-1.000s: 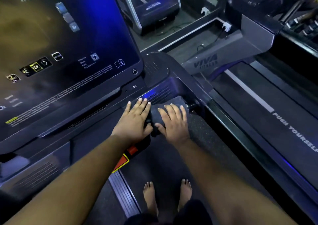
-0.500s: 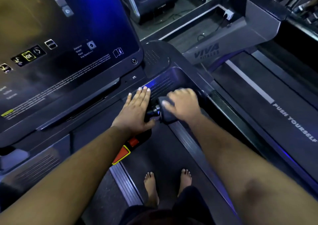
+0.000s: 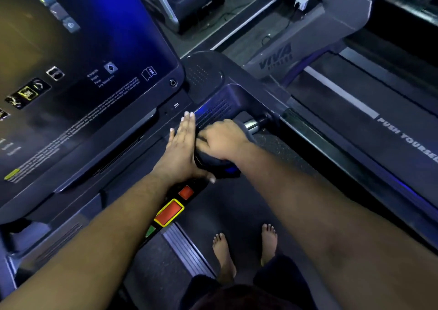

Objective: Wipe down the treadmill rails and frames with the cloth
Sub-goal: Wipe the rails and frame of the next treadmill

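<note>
Console screen (image 3: pixel 78 77): lit, fills 9 to 12 o'clock.
Neighbouring belt (image 3: pixel 369 129): at 3 o'clock, lettered "PUSH YOURSE…".
Treadmill frame (image 3: pixel 227 101): dark housing at centre, blue glow on vent.
Handlebar (image 3: pixel 252 124): chrome stub showing at 1 o'clock of right hand.
Left hand (image 3: pixel 181 148): flat on console ledge, fingers straight and pressed together.
Right hand (image 3: pixel 222 139): curled round cloth on handlebar.
Cloth (image 3: pixel 214 161): dark, bunched under right hand, touching left thumb.
Stop button (image 3: pixel 169 212): red with yellow rim, at 6 o'clock of left hand.

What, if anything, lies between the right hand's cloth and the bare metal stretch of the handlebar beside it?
Nothing visible does. The right hand grips the dark cloth around the handlebar, and the shiny metal section lies exposed right beside it. The left hand rests flat on the console, on the other side.
</note>
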Demonstrator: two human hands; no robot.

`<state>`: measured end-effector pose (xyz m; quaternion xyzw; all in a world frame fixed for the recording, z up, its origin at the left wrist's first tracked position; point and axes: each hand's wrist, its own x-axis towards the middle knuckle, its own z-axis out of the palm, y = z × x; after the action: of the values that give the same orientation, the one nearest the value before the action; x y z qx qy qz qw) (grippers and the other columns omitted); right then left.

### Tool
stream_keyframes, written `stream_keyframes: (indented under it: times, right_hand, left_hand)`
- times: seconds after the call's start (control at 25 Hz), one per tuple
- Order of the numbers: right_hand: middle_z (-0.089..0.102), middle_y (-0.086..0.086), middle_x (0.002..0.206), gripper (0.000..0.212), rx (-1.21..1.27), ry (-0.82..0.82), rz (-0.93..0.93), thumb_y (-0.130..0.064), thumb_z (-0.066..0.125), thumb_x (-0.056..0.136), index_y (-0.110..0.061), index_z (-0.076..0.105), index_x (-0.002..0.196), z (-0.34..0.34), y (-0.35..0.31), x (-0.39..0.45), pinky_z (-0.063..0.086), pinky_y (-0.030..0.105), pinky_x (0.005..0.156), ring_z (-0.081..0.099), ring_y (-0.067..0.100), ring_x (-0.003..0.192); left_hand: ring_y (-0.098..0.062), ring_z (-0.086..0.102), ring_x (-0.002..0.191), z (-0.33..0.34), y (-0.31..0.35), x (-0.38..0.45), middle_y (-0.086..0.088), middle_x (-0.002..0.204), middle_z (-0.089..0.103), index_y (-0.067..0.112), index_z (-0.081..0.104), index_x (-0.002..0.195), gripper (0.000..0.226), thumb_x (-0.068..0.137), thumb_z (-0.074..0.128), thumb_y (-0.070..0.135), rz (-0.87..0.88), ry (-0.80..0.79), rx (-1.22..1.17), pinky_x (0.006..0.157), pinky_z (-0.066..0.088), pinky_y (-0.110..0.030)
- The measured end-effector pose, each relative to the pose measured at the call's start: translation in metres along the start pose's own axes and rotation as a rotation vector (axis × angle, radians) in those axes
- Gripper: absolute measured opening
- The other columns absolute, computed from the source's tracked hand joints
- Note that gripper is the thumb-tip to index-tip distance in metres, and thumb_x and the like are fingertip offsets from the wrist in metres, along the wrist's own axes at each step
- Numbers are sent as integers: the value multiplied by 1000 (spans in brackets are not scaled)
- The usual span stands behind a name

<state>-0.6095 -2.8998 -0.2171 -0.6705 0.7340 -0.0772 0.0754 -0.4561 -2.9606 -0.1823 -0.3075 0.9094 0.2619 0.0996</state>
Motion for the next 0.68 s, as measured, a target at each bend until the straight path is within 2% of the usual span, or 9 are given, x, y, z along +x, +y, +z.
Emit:
stream_keyframes:
  times: [0.08,0.16,0.32,0.36,0.4,0.52,0.56,0.68]
  right_hand:
    - [69,-4,103,41,-51,181,-9,-58,43,96,-29,69,106,26,2,-30,39,44,91,62,23,102]
    - [66,-3,111,47,-72,260,-22,-64,43,95,-29,66,116,39,8,-50,37,44,98,59,22,109]
    - [72,3,89,48,-36,53,92,-59,38,92,-24,70,89,4,11,-2,41,40,80,67,28,89]
    - [72,4,87,47,-5,94,104,-58,39,93,-23,70,87,5,7,-4,42,41,81,67,29,88]
    - [71,4,88,46,6,180,117,-57,41,94,-22,69,88,15,5,-12,42,43,86,66,28,90]
    - [65,3,113,57,-2,347,217,-66,36,94,-22,67,113,50,5,-53,31,48,111,58,25,114]
    - [65,3,112,59,-9,329,216,-68,36,92,-22,67,113,51,13,-51,31,48,111,58,26,113]
    - [70,3,83,61,21,172,227,-68,32,88,-22,70,83,18,33,-17,44,43,89,67,28,88]
  left_hand:
    - [-12,-23,150,2,3,-3,-3,164,-26,18,-29,151,174,31,86,70,12,0,18,124,-6,-48]
    - [-13,-20,151,1,4,0,-3,165,-23,17,-25,153,173,31,84,73,-7,6,40,125,-5,-47]
    - [-16,-14,153,2,7,2,-5,166,-17,13,-16,156,170,32,78,81,-29,38,108,125,-4,-45]
    - [-16,-14,153,3,7,2,-5,166,-16,12,-13,157,168,34,78,81,-26,36,129,125,-4,-45]
    - [-17,-14,153,5,6,2,-6,166,-15,11,-10,157,164,37,78,81,-20,41,155,125,-3,-45]
    - [-17,-14,153,6,5,3,-6,167,-11,10,-5,158,154,46,72,83,6,45,241,125,-3,-46]
    - [-17,-14,153,6,4,4,-6,167,-11,10,-6,158,153,47,70,84,14,49,251,125,-4,-47]
    - [-18,-12,153,5,5,5,-5,167,-10,11,-8,157,155,45,66,87,13,52,241,125,-4,-46]
